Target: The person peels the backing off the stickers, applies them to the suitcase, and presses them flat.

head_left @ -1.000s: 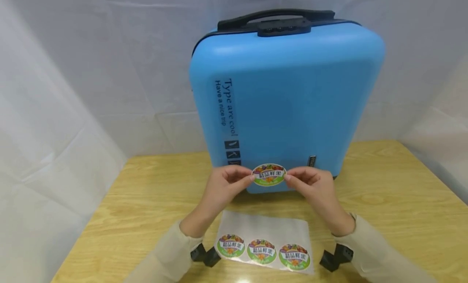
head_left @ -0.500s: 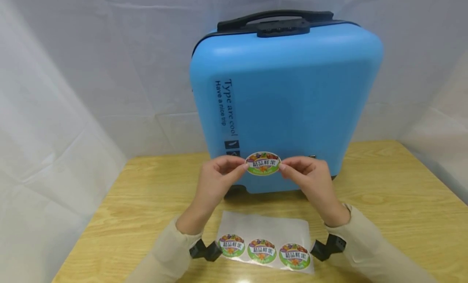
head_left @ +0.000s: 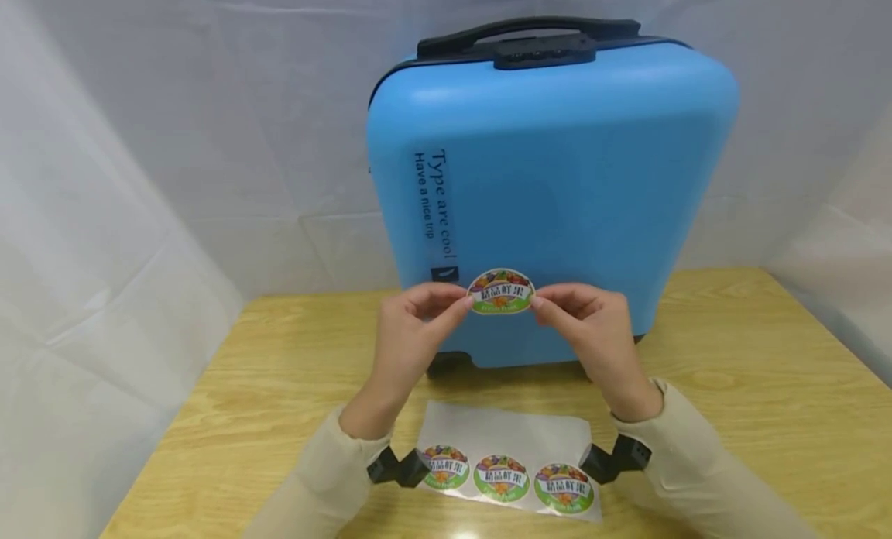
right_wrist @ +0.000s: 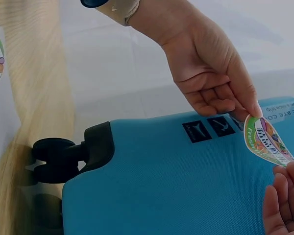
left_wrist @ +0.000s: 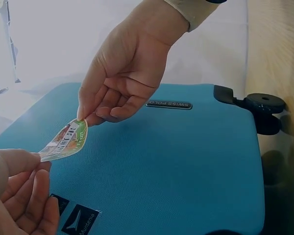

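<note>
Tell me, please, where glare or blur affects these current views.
Head view: a glare spot on the table at bottom, soft small lettering on the held sticker; left wrist view: the backdrop nearly washed out at upper left; right wrist view: the sticker's "fresh" legible, the suitcase darker than in head view.

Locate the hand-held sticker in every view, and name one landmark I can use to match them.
Head: the sticker is slightly right of and below centre, between the left hand and right hand.
Left wrist: the sticker is left of centre, just below mid-height.
Right wrist: the sticker is near the right edge, just below mid-height.
Shared landmark: the blue suitcase.
</note>
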Demonstrator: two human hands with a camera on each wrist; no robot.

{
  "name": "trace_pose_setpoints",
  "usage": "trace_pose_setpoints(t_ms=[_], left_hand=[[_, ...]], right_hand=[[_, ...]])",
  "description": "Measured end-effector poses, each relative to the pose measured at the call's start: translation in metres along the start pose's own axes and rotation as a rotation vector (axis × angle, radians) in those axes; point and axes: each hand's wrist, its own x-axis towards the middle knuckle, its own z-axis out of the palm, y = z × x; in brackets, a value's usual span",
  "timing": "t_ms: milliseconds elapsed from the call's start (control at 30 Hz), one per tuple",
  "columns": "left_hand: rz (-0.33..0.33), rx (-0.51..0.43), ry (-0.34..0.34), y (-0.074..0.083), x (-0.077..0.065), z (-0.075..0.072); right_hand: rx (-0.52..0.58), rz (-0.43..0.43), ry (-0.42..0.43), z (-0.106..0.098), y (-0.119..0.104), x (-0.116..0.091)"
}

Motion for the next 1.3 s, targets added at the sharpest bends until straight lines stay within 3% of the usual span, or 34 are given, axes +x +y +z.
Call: trace_pose_setpoints(t_ms=[233,800,1300], left_hand=[[0.016,0.033,0.013,0.001,0.002,0.000],[0.143,0.076,0.069,0.001,0.003,-0.001],[0.165,0.101,0.113,0.001,0.005,-0.001]], right_hand=[[-0.003,-0.048,0.015,0.003,-0.001,0.003],[0.001,-0.149,0.025,0.010,-0.004,0.006],[-0.043,-0.176,0.060,0.017,-0.003,0.010]])
